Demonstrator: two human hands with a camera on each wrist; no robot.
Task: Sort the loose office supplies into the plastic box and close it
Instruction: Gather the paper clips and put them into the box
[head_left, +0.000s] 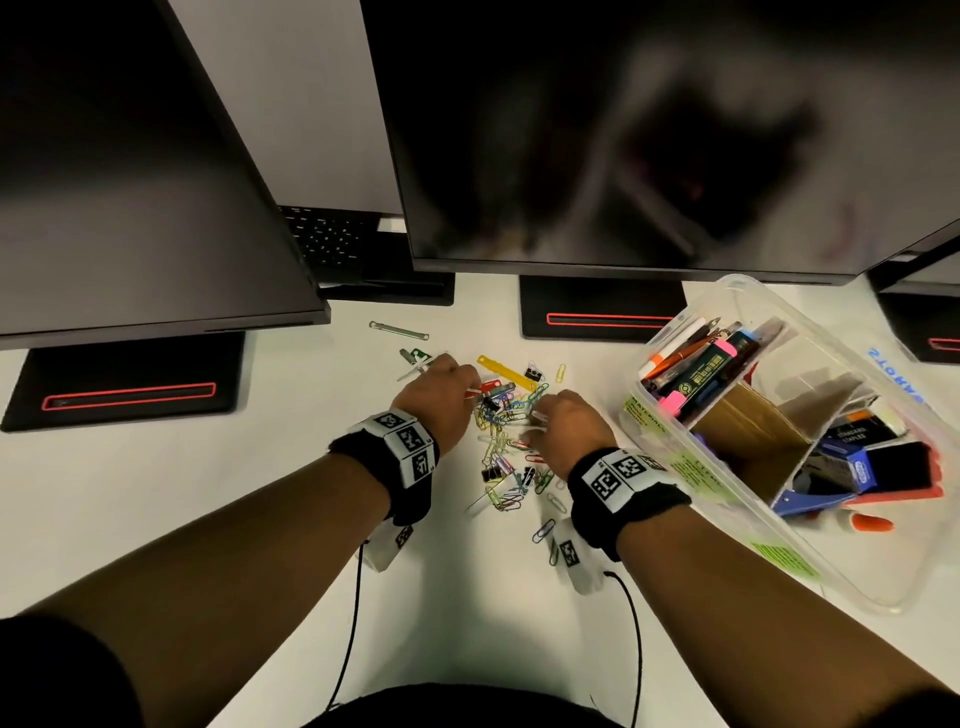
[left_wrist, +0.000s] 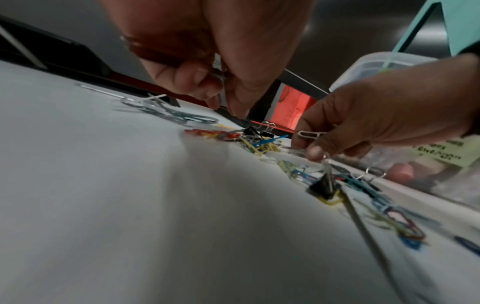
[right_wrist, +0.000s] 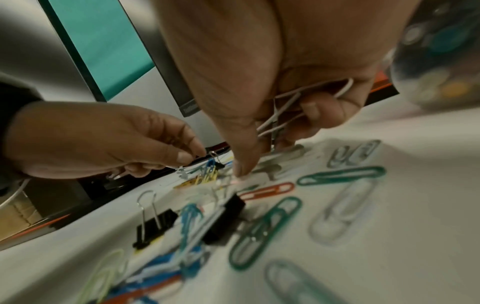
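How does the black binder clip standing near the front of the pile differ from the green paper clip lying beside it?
The black binder clip is a solid folded body; the green paper clip is one thin bent loop. The binder clip's silver wire handles stand upright, while the paper clip lies flat on the white desk. The binder clip looks bulkier and taller. Both lie loose in the pile, outside the plastic box, and neither hand touches them.

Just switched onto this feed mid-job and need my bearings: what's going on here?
A person is picking through a scattered pile of coloured paper clips and black binder clips on the white desk. The left hand pinches a small metal clip at the far end of the pile; the right hand already holds a few white paper clips while its forefinger reaches for more. The clear plastic box, already holding pens and markers, stands open on the right; most clips are still loose.
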